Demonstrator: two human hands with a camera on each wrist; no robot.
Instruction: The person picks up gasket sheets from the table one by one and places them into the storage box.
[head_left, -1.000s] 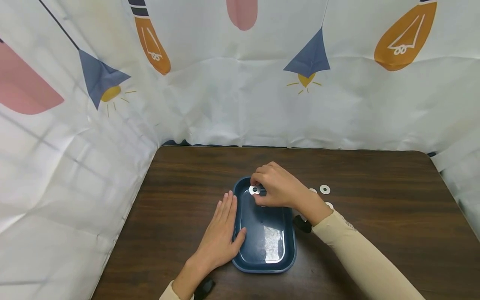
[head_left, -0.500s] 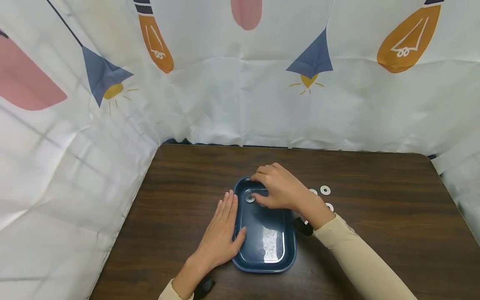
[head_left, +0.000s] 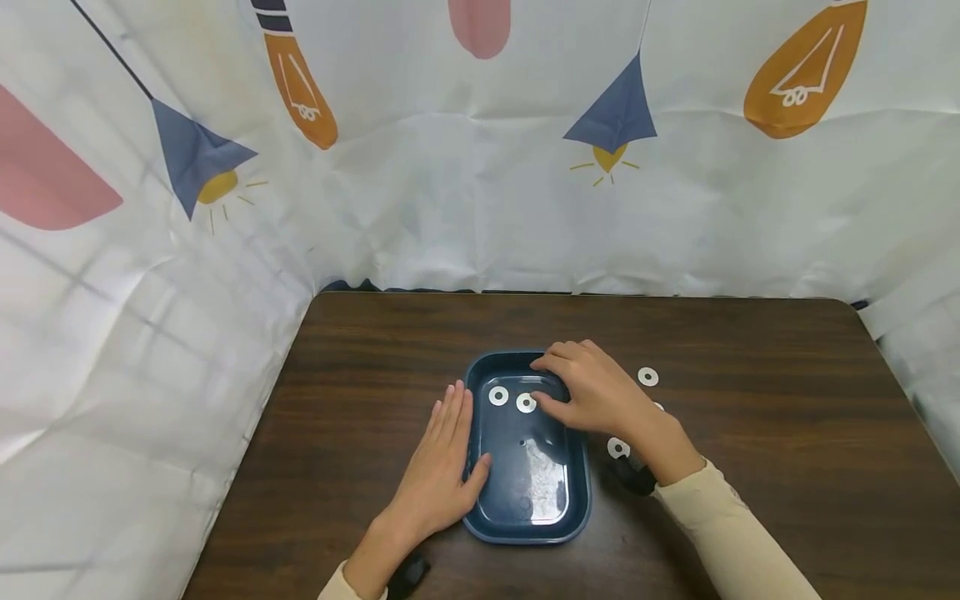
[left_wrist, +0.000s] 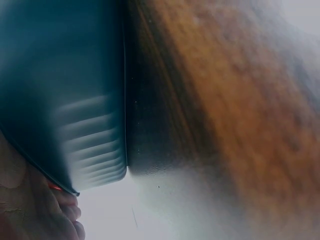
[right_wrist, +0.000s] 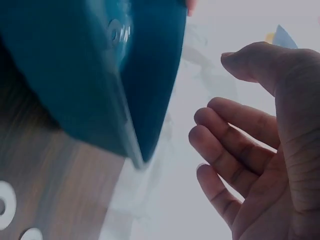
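Observation:
A dark blue rectangular tray (head_left: 525,532) lies on the table with two flat washers inside near its far end. One washer (head_left: 498,396) is by the left wall; the second washer (head_left: 526,403) lies just right of it, beside the right thumb tip. My left hand (head_left: 442,467) rests flat along the tray's left rim, fingers straight. Over the tray's far right corner hovers my right hand (head_left: 600,392), its fingers loosely bent and parted from the thumb. The right wrist view shows nothing between the fingers (right_wrist: 215,150) and thumb.
Right of the tray, loose washers lie on the brown wooden table (head_left: 787,433): a far washer (head_left: 648,377), a nearer washer (head_left: 618,447), and one partly hidden by the right wrist. A white printed curtain (head_left: 420,200) stands behind the table and along its left side.
My right hand has let go of a washer, which now lies in the tray at the left. The hand has then moved right and slightly nearer. My left hand has stayed put.

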